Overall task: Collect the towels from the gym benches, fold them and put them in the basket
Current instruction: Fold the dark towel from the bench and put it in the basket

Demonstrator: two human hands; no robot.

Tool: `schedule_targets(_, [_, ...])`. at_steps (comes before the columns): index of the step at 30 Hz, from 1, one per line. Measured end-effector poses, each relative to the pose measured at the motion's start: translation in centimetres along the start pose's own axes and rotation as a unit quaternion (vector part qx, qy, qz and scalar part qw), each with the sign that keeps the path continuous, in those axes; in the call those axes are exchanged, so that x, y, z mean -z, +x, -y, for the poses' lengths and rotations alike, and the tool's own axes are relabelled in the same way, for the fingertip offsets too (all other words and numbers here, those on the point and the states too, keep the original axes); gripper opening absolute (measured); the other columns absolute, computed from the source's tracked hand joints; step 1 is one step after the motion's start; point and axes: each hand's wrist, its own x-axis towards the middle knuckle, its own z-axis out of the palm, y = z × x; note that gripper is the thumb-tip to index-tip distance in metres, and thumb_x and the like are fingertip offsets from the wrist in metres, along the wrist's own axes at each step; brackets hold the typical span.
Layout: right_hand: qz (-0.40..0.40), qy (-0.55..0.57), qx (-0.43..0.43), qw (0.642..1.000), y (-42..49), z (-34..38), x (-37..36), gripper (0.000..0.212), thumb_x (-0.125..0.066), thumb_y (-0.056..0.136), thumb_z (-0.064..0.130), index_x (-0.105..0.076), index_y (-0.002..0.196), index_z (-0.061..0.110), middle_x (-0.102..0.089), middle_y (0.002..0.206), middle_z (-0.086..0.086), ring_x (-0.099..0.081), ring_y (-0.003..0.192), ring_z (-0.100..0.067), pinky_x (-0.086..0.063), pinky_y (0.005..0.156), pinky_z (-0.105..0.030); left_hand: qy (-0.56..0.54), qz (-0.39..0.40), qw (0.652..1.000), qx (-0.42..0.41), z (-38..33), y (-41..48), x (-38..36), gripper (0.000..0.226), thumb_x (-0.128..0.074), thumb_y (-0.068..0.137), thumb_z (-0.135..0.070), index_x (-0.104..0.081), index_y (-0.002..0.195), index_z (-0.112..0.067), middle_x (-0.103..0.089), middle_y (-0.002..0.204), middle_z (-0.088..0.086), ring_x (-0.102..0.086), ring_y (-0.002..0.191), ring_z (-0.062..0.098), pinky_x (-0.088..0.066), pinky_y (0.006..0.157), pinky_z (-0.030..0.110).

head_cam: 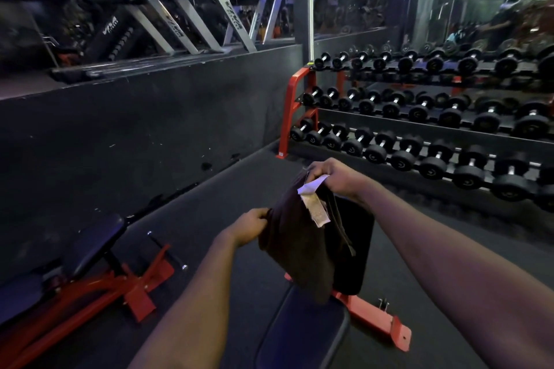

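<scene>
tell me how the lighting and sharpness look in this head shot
Head view: dim overall, the dark towel held by both hands loses detail; the mirrored upper right is smeared; wide-angle distortion curves the dumbbell rack; bright glare only from ceiling lights.

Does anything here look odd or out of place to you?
Only one small thing: the dark towel, held up over the bench by the left hand and right hand, has pale tags sticking out at its top edge. The dumbbell rack looks orderly. No basket is in view.
</scene>
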Motion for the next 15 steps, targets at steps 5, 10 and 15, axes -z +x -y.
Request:
schedule_targets(5, [0.026,-0.056,0.000,0.998,-1.4,2.0,-0.6,0.011,-0.081,0.076,0.019,-0.082,0.087,0.019,-0.064,0.109,-0.004,-0.065,0.103,-0.015,-0.052,0.092,-0.027,-0.088,0.091,0.992,0.011,2.3,-3.2,-1.9,0.048,-0.057,0.082,0.007,-0.055,0.126,-0.011,-0.063,0.110,0.009,-0.059,0.088,0.012,-0.051,0.077,0.022])
schedule_targets(10, [0.026,-0.097,-0.022,0.995,-3.8,3.2,-1.1,0.014,-0.078,0.080,0.019,-0.081,0.094,0.021,-0.060,0.113,-0.001,-0.059,0.110,-0.011,-0.048,0.097,-0.022,-0.134,0.138,0.981,0.015,3.5,-5.2,-2.8,0.061,-0.076,0.077,-0.005,-0.046,0.126,-0.026,-0.068,0.107,-0.008,-0.065,0.094,0.009,-0.047,0.066,0.028])
schedule_targets(15, [-0.016,-0.090,-0.035,0.995,-6.4,3.1,-1.7,0.011,-0.079,0.078,0.018,-0.081,0.090,0.017,-0.060,0.115,-0.006,-0.061,0.108,-0.017,-0.051,0.091,-0.024,-0.027,0.104,0.994,-0.002,3.4,-5.7,-2.8,0.029,-0.063,0.080,-0.001,-0.057,0.105,-0.015,-0.067,0.082,0.000,-0.064,0.075,0.015,-0.051,0.063,0.030])
